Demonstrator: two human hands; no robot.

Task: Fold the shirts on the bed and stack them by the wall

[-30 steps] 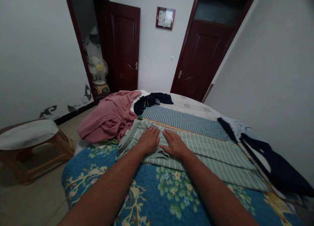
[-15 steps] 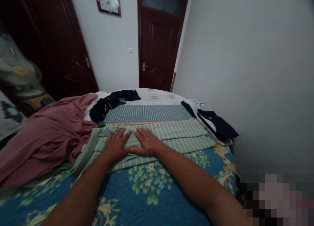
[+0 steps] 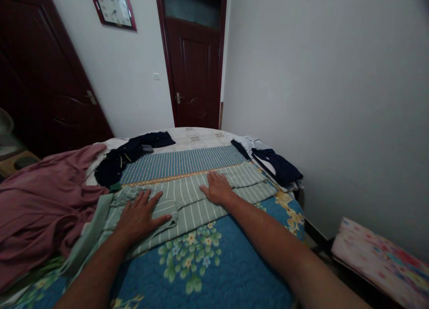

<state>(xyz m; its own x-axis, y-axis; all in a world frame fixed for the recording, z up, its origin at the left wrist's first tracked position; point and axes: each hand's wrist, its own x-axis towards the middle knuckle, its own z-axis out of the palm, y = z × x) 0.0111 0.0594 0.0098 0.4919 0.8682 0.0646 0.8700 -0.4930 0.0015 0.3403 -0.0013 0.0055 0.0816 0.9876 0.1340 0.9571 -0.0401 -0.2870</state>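
Observation:
Pale green pants with white stripes (image 3: 192, 190) lie stretched across the bed, their plain waistband toward the left and the legs toward the right. My left hand (image 3: 138, 217) rests flat on them near the waistband, fingers spread, beside a pocket-like flap. Farther right, my right hand (image 3: 217, 189) lies on the leg part, palm down with the fingers stretched out. Neither hand grips the cloth. Part of the pants is hidden under both hands and my left forearm.
A dusty-pink cloth (image 3: 50, 188) is heaped at the left, beside dark navy clothing (image 3: 134, 152). Folded garments (image 3: 276, 166) are stacked at the bed's right edge near the wall. A blue floral quilt (image 3: 234, 264) covers the bed. A floral-covered box-like thing (image 3: 378, 264) stands low at the right.
My hands, close together before, are now apart: the right has slid rightward along the pants, while the left stays near the waistband. The view has turned to the right.

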